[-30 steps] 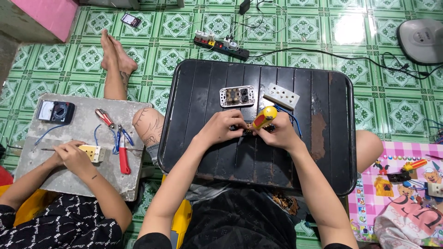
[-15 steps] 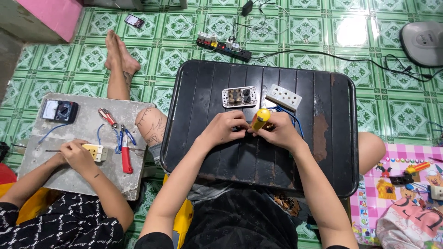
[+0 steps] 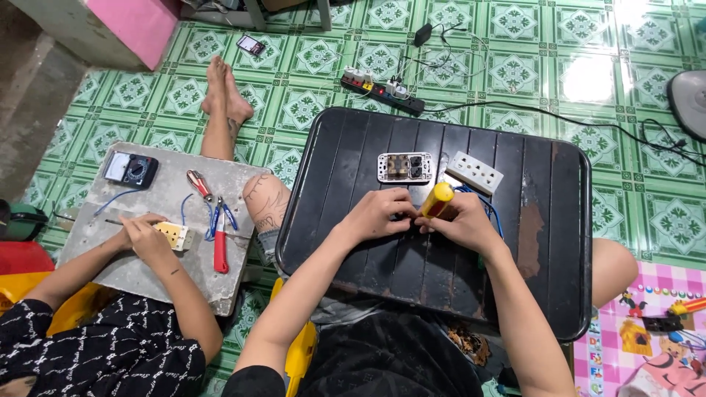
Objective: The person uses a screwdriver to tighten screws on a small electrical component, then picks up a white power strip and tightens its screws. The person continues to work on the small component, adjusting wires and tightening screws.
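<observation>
Over a black slatted tray table [image 3: 529, 250], my right hand [image 3: 460, 220] grips a yellow-handled screwdriver [image 3: 437, 199], its handle pointing up and away. Touching it from the left, my left hand [image 3: 379, 215] pinches a small part at the tool's tip; the part is hidden by my fingers. A blue wire [image 3: 482, 197] loops out beside my right hand. Just beyond my hands lie an open socket frame [image 3: 405, 167] and a white socket module [image 3: 474, 172].
Another person at left works on a grey board [image 3: 176, 257] with a socket [image 3: 173, 234], red-handled pliers [image 3: 220, 246], a second pair of pliers [image 3: 199, 184] and a multimeter [image 3: 129, 170]. A power strip [image 3: 381, 91] and cables lie on the green tiled floor. A fan base [image 3: 688, 105] stands at right.
My hands and the screwdriver stay in about the same spot; the handle has tilted slightly. The other person's hands keep working on the socket.
</observation>
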